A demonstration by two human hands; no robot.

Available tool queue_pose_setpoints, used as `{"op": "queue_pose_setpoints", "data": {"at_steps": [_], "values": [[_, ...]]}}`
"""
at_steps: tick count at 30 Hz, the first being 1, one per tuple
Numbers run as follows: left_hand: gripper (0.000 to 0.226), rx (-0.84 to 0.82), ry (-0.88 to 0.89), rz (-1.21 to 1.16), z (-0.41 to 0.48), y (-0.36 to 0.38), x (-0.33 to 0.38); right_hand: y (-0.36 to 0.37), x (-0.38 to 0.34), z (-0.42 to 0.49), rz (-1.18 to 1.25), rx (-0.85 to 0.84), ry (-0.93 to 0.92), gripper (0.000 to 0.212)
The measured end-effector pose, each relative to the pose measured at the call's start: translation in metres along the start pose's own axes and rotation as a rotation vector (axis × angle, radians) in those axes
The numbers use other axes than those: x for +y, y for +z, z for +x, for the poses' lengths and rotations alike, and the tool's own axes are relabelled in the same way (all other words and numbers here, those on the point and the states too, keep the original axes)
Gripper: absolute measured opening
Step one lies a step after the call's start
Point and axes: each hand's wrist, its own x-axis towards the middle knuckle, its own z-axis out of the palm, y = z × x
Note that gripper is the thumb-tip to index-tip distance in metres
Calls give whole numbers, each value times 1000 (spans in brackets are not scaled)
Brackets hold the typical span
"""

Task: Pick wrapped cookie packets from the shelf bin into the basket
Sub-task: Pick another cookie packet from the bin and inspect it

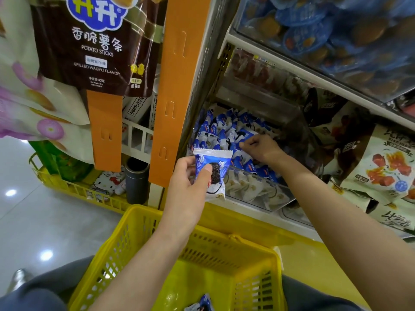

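A clear shelf bin [258, 176] holds several blue-and-white wrapped cookie packets [221, 129]. My left hand [190, 182] grips one such packet [213, 173] upright in front of the bin's left corner, thumb across its front. My right hand [260, 148] reaches into the bin, fingers curled onto a packet [247, 136] in the pile. Below, the yellow basket [224, 250] sits on my lap, with one packet [203, 305] lying at its bottom edge.
An orange upright strip [173, 93] and hanging potato-stick bags [94, 46] stand left of the bin. Snack bags [381, 167] fill the shelf to the right. A second yellow basket [74, 187] rests on the floor at the left. Blue-lidded cups [325, 25] sit on the shelf above.
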Motion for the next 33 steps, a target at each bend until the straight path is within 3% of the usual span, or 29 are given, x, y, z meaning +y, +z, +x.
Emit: {"op": "queue_pose_setpoints", "data": {"at_steps": [4, 8, 10, 14, 17, 23, 29, 33], "values": [[15, -10, -5, 25, -3, 2, -2, -5, -1, -16, -91, -10, -77, 35], [13, -34, -33, 55, -9, 2, -3, -1, -7, -57, 141, 334, -349, 20], [11, -57, -49, 70, -13, 3, -5, 6, -10, -88, 244, 397, -464, 13], [11, -122, -54, 97, -20, 7, -13, 25, -2, -145, 363, 265, -528, 12], [8, -176, -23, 135, -28, 10, -18, 35, 7, -162, 476, 108, -408, 8], [11, -251, -4, 177, -32, 10, -26, 40, 23, -164, 800, -42, -264, 11], [12, -195, -30, 209, -31, 7, -37, 49, 35, -166, 728, -67, -285, 17], [14, -165, -73, 236, -29, 6, -41, 50, 37, -172, 345, 102, -453, 3]]}}
